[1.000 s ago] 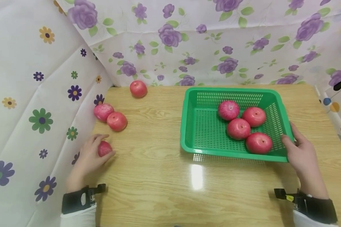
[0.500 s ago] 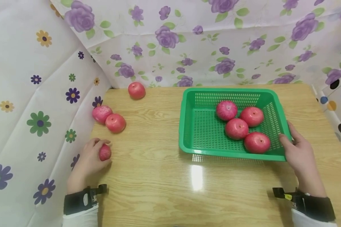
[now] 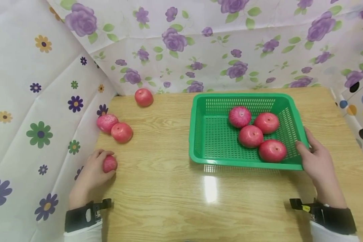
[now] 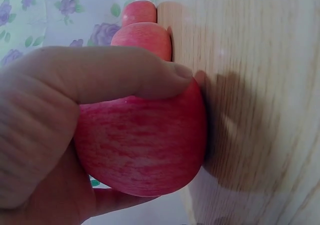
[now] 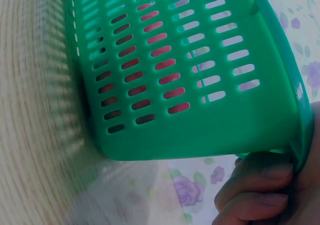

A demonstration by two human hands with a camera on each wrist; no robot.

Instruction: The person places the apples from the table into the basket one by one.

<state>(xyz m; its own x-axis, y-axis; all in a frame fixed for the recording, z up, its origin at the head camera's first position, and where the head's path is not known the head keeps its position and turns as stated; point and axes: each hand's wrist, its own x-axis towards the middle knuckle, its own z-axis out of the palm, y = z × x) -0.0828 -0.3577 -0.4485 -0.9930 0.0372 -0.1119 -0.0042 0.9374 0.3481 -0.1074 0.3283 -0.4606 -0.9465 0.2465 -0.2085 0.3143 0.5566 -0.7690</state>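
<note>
Hanging behind the table [image 3: 157, 185], a white sheet [image 3: 211, 43] with purple roses and green leaves makes the background. Along the left edge goes a second sheet [image 3: 19, 97], printed with small daisies of several colours. The table is of light brown wood, and near its middle shines a bright reflection. On its right half I see a green basket [image 3: 216, 141], rectangular, with many narrow holes in its walls and bottom.

The right hand [image 3: 317, 161] grips this basket at its right short side: the thumb lies over the rim to the inside, and other fingers are bent below the rim outside. The left hand [image 3: 92, 171], at the left edge of the table, grasps one red apple [image 3: 110, 164] between thumb and fingers. Whether this apple touches the wood, I cannot tell.

Inside the basket four apples [image 3: 250, 136] lie close together, towards the right part; the rearmost is more striped. Beyond the left hand, a pair of apples [image 3: 122, 132] sits side by side, and one single apple [image 3: 143, 97] stands apart, near the far edge.
</note>
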